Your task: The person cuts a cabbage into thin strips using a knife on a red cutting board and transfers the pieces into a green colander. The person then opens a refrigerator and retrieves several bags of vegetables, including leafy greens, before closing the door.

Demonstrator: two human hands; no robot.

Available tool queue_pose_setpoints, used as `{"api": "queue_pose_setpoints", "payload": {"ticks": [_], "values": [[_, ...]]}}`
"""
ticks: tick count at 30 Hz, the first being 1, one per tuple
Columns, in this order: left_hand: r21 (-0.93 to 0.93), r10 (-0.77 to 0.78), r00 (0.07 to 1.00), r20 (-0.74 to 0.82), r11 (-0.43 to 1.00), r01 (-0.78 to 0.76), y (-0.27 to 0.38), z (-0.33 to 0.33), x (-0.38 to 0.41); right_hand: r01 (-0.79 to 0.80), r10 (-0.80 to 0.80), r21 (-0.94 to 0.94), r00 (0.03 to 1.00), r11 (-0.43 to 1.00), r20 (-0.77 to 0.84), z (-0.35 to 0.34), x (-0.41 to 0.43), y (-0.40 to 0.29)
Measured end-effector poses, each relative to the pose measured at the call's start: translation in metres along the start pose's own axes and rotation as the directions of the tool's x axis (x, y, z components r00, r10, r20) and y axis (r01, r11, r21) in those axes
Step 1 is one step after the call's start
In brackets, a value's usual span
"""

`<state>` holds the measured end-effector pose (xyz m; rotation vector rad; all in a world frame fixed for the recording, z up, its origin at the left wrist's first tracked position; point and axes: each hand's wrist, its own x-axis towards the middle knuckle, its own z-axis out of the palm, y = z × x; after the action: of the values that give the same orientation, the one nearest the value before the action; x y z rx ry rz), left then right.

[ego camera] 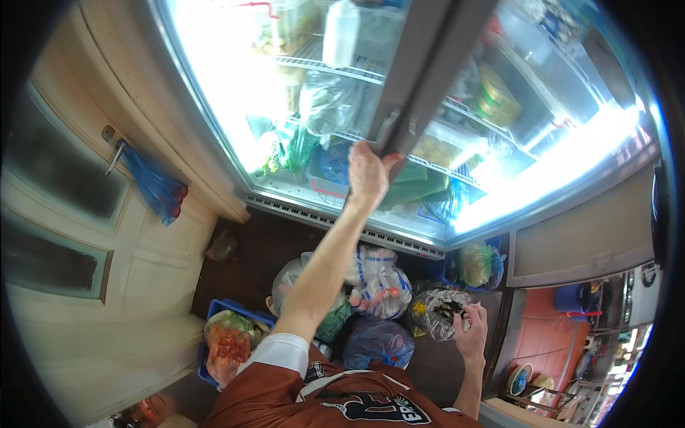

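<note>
My left hand [368, 176] is at the lower part of the left door frame [393, 101] of a lit glass-door refrigerator, with its fingers around the edge where the two doors meet. Through the glass show wire shelves [332, 68], a white bottle [341, 32], a clear plastic bag [326, 101] and green bagged produce [299, 145]. Lower right, my right hand [472, 331] hangs with bent, parted fingers and nothing in it. It is beside an open clear plastic bag [439, 315] with dark contents; whether they touch, I cannot tell.
Several bags sit on the dark floor, among them a blue-striped one [381, 286] and a blue one [379, 345]. A blue crate [202, 348] holds bagged tomatoes and greens. Left is a cream door [160, 278] with a blue bag [152, 184] on its handle. Another blue crate [497, 283] stands right.
</note>
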<state>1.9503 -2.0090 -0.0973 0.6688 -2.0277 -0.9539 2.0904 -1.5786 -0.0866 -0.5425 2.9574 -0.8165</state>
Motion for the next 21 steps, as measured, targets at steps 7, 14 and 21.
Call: {"api": "queue_pose_setpoints", "payload": {"ticks": [7,14,21], "values": [[0.133,-0.171,0.985,0.030,0.977,0.166,-0.001,0.002,-0.003,0.135,-0.141,0.096,0.989,0.986,0.054,-0.054,-0.023,0.067],[-0.003,0.050,0.999,-0.014,0.999,-0.050,-0.037,0.004,0.004,-0.202,0.201,0.171,0.979,0.964,0.027,-0.046,-0.110,0.090],[0.093,-0.007,0.990,0.138,0.996,-0.006,-0.066,0.027,0.046,-0.476,0.436,0.203,0.874,0.855,0.213,-0.009,-0.218,0.094]]}}
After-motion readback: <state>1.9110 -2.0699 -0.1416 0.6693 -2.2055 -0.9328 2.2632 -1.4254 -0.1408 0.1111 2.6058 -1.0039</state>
